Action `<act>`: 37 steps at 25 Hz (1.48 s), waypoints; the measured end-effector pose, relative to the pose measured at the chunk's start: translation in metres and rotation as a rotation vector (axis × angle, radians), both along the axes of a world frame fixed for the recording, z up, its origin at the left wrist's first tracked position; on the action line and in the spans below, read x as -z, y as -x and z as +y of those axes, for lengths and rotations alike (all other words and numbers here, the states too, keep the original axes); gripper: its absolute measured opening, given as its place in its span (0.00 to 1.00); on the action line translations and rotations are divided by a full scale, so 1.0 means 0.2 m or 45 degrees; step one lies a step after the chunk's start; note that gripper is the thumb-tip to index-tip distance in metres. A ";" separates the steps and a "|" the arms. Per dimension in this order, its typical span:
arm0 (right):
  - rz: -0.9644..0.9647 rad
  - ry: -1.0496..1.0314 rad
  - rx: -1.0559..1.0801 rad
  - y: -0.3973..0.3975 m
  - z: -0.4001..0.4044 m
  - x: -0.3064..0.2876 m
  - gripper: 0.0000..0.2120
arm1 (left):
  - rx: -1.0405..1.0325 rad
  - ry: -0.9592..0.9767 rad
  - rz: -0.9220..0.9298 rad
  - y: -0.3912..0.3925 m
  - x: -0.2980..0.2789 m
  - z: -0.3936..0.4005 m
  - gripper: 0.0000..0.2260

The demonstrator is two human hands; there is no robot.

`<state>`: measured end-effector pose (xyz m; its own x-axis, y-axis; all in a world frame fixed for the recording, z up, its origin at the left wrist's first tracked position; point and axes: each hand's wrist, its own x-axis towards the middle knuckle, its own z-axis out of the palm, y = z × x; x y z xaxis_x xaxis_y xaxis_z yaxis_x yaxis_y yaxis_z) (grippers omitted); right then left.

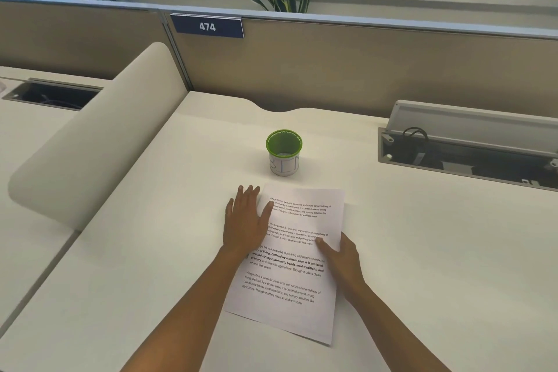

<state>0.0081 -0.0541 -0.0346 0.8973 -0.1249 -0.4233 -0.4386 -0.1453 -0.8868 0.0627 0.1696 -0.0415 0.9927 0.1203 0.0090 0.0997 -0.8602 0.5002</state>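
Observation:
A white sheet of paper [297, 278] with several printed paragraphs lies flat on the pale desk [437, 266]. My left hand [246, 222] lies flat with straight, spread fingers at the sheet's left edge, its thumb on the paper. My right hand [341, 254] is at the sheet's right edge, thumb on top of the page and fingers out of sight past the edge. Just beyond the paper stands a small mesh cup [284, 151] with a green rim and a white label round its lower half.
A padded beige divider [99, 142] slopes along the left of the desk. At the right is an open cable tray [465, 151] with its lid raised. A fabric partition with a blue sign reading 474 [207, 26] closes the back; plants stand behind it.

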 end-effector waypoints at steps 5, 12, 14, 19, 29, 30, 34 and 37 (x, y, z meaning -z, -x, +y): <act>-0.019 0.020 0.000 0.00 0.00 0.01 0.15 | 0.013 -0.168 -0.108 0.00 0.03 0.00 0.26; -0.027 0.050 0.005 0.01 0.01 0.02 0.15 | 0.031 -0.151 -0.055 -0.03 0.07 0.04 0.32; -0.029 0.057 0.008 0.00 0.01 0.02 0.15 | 0.020 -0.100 -0.036 -0.03 0.09 0.05 0.36; -0.024 0.068 0.012 0.00 0.01 0.03 0.15 | -0.013 0.027 0.026 -0.05 0.11 0.06 0.41; -0.042 0.066 0.013 0.00 0.01 0.05 0.14 | -0.022 -0.040 0.093 -0.05 0.13 0.06 0.37; -0.042 0.065 0.011 0.00 0.01 0.05 0.14 | -0.020 -0.036 0.103 -0.05 0.13 0.06 0.38; -0.046 0.045 -0.006 0.00 0.00 0.05 0.13 | -0.019 0.004 0.085 -0.05 0.13 0.06 0.38; -0.051 0.040 -0.010 0.00 0.00 0.04 0.14 | -0.022 0.042 0.072 -0.04 0.12 0.06 0.37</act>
<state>0.0074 -0.0541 -0.0433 0.9145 -0.1305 -0.3829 -0.4015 -0.1768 -0.8986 0.0717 0.1807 -0.0655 0.9893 0.1365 -0.0511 0.1430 -0.8411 0.5216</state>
